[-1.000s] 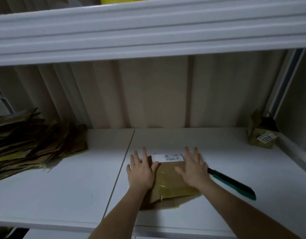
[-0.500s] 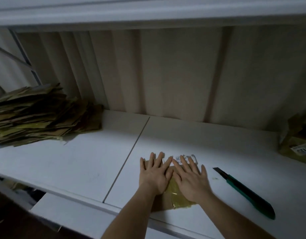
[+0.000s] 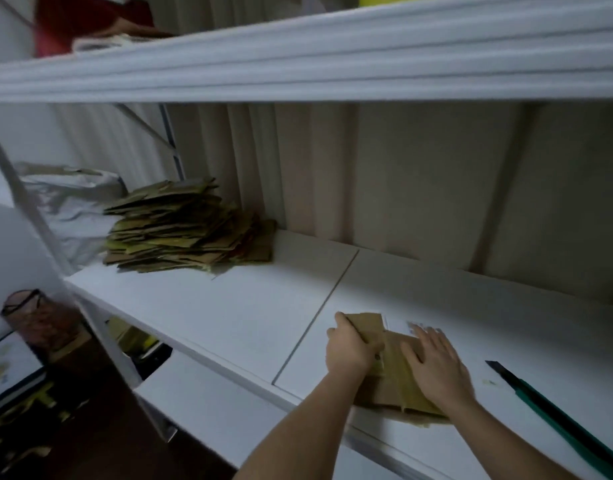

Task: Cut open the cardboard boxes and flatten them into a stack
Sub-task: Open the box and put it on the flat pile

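Head view: flattened cardboard box (image 3: 391,375) lying on the white shelf (image 3: 249,317), near its front edge, right of the seam between the two shelf boards. Left hand (image 3: 350,349) curled around the box's left edge, thumb on top, the other fingers tucked beneath and hidden. Right hand (image 3: 436,367) flat on top of the box, fingers straight and spread, gripping nothing. Far end of the box blurred; a pale label (image 3: 397,325) there, print unreadable. Near-right corner of the box covered by the right wrist.

Green utility knife (image 3: 554,414) on the shelf right of the box, apart from both hands, dark blade tip towards the back, handle end cut off by the frame's lower right corner.

Stack of flattened cardboard (image 3: 184,230) at the shelf's far left, against the back wall, well apart from the box. Crumpled grey bag (image 3: 73,202) behind it, partly hidden by a slanted post. Below the shelf on the left, dark clutter, hard to make out. Upper shelf overhead, with another person's hand (image 3: 125,29) on it, blurred and cut off by the top edge.
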